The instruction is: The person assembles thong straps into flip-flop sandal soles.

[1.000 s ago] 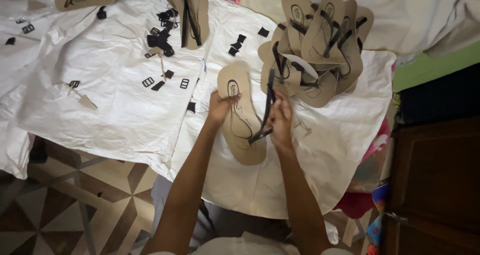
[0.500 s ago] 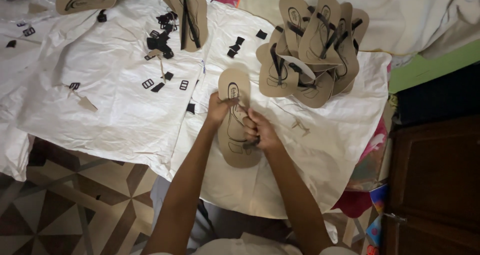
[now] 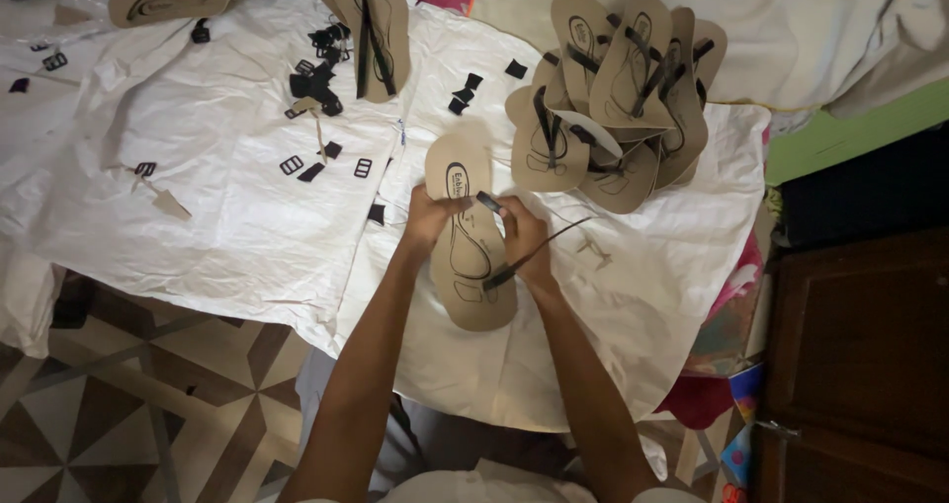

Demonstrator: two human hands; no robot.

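Both hands grip a tan foam sandal sole [image 3: 473, 241] on white sheeting [image 3: 227, 167]: left hand [image 3: 432, 216] closed on its edge, right hand [image 3: 524, 236] pinching a black strap [image 3: 514, 266]; bare sheet lies rightward.

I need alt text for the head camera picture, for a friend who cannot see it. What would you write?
Seen from above, a person's left hand and right hand hold a tan sandal sole and a black strap over a white sheet. A pile of finished tan sandals lies beyond, with small black buckles scattered to the left.
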